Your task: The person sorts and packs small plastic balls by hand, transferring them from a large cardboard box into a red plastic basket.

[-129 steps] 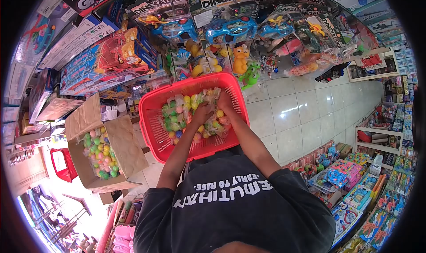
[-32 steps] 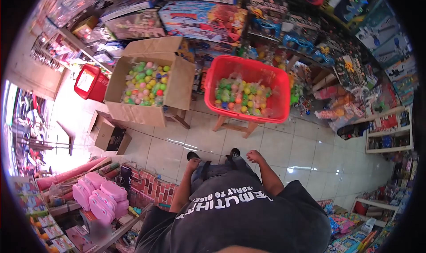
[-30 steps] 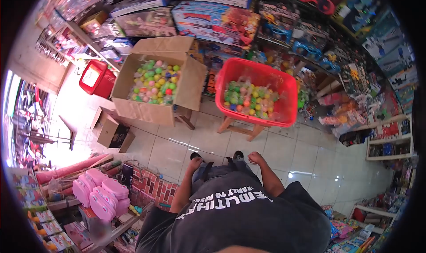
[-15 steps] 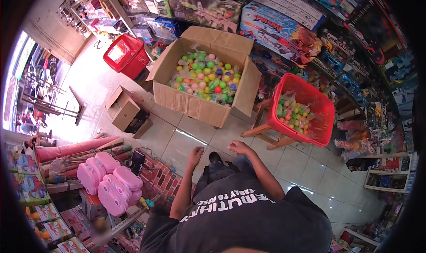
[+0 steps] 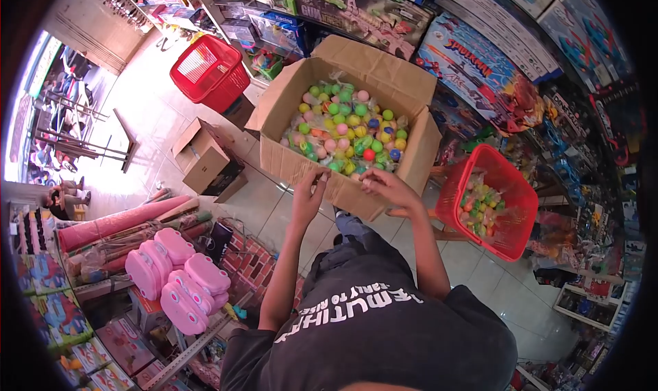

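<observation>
Left hand (image 5: pixel 312 185) and right hand (image 5: pixel 389 187) are at the cardboard box's (image 5: pixel 301 166) near edge; can't tell whether either grip's closed.

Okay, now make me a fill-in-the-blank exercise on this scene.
1. The large cardboard box holds many small, colorful ____.
2. The basket to the right of that box is colored ____.
3. The left hand and right hand appear by the box's ____ (near/far) side.
4. The rounded cases at the lower left are colored ____.

Missing words: balls; red; near; pink.
</observation>
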Demonstrator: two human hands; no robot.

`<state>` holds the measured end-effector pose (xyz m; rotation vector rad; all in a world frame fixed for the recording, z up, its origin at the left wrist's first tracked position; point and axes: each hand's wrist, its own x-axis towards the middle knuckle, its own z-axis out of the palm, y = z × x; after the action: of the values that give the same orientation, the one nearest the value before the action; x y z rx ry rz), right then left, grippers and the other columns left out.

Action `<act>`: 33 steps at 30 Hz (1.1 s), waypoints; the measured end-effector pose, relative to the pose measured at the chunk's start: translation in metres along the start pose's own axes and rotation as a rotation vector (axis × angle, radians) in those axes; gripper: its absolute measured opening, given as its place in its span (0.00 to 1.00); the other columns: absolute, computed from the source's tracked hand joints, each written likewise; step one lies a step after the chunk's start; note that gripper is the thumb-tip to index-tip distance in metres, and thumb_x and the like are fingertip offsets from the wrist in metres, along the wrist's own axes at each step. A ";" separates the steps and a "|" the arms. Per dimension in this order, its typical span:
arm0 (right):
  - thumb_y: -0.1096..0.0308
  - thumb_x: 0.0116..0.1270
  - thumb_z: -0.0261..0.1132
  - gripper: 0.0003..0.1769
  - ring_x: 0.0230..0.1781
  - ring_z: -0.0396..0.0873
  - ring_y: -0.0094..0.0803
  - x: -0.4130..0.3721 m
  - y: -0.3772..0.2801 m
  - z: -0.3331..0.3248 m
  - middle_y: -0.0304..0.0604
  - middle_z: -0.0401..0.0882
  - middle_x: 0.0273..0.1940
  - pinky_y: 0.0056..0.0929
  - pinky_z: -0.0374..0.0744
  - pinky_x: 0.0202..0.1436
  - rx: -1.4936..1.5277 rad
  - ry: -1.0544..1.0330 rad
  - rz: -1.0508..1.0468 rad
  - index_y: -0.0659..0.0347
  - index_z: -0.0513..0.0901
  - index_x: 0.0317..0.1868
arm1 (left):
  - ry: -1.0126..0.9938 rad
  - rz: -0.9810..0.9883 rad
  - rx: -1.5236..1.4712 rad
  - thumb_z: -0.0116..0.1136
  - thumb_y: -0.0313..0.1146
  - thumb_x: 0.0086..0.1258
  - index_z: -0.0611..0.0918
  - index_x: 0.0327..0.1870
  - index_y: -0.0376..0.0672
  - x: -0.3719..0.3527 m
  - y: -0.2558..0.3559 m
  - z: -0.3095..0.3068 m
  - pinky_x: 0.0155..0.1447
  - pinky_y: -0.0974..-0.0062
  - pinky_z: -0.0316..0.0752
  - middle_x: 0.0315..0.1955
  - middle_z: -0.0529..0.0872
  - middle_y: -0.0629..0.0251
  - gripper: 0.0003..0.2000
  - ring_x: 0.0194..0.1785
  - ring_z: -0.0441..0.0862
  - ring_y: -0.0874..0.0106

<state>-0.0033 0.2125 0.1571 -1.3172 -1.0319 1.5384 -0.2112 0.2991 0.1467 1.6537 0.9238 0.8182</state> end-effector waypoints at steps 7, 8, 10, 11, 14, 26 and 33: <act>0.63 0.64 0.58 0.12 0.36 0.73 0.23 0.090 0.036 -0.046 0.37 0.75 0.34 0.23 0.71 0.41 -0.338 0.106 0.050 0.62 0.73 0.42 | -0.197 0.036 0.135 0.50 0.26 0.64 0.75 0.44 0.36 0.091 -0.001 0.006 0.43 0.72 0.73 0.37 0.79 0.56 0.09 0.40 0.79 0.66; 0.63 0.64 0.58 0.12 0.36 0.73 0.23 0.102 0.045 -0.054 0.37 0.75 0.34 0.23 0.71 0.41 -0.334 0.100 0.047 0.62 0.73 0.42 | -0.252 0.015 0.124 0.50 0.25 0.63 0.75 0.44 0.36 0.101 -0.006 0.007 0.43 0.71 0.74 0.38 0.79 0.55 0.10 0.40 0.79 0.65; 0.60 0.60 0.61 0.16 0.39 0.76 0.30 0.114 0.031 -0.056 0.43 0.77 0.37 0.28 0.72 0.43 -0.585 0.075 0.251 0.62 0.73 0.43 | -0.255 -0.060 0.087 0.50 0.25 0.62 0.74 0.46 0.36 0.117 -0.022 0.010 0.44 0.70 0.74 0.37 0.79 0.54 0.11 0.41 0.80 0.64; 0.59 0.58 0.62 0.19 0.43 0.77 0.35 0.120 0.023 -0.056 0.47 0.78 0.40 0.31 0.72 0.46 -0.596 0.072 0.304 0.62 0.73 0.45 | -0.251 -0.062 0.111 0.50 0.26 0.62 0.74 0.46 0.36 0.123 -0.030 0.010 0.44 0.69 0.74 0.37 0.79 0.53 0.12 0.41 0.80 0.62; 0.59 0.59 0.61 0.18 0.43 0.76 0.38 0.145 0.044 -0.059 0.49 0.77 0.40 0.32 0.72 0.47 -0.579 0.109 0.032 0.63 0.73 0.44 | -0.263 -0.069 0.210 0.50 0.27 0.61 0.73 0.47 0.36 0.144 -0.056 0.010 0.44 0.68 0.74 0.37 0.80 0.51 0.14 0.41 0.79 0.59; 0.73 0.48 0.65 0.24 0.48 0.67 0.50 0.166 0.061 -0.042 0.51 0.67 0.42 0.44 0.68 0.48 -1.009 0.734 -0.078 0.57 0.69 0.47 | -0.360 -0.053 0.393 0.52 0.27 0.56 0.74 0.47 0.36 0.174 -0.103 0.020 0.49 0.62 0.70 0.42 0.75 0.47 0.16 0.46 0.73 0.51; 0.75 0.47 0.65 0.22 0.48 0.66 0.51 0.169 0.067 -0.042 0.51 0.66 0.42 0.44 0.67 0.48 -0.901 0.879 -0.156 0.59 0.68 0.44 | -0.379 -0.002 0.446 0.51 0.27 0.56 0.74 0.46 0.38 0.170 -0.113 0.021 0.49 0.60 0.69 0.44 0.73 0.49 0.15 0.46 0.73 0.51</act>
<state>0.0171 0.3554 0.0382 -2.1500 -1.1910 0.1955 -0.1324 0.4593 0.0450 2.0988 0.8736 0.2823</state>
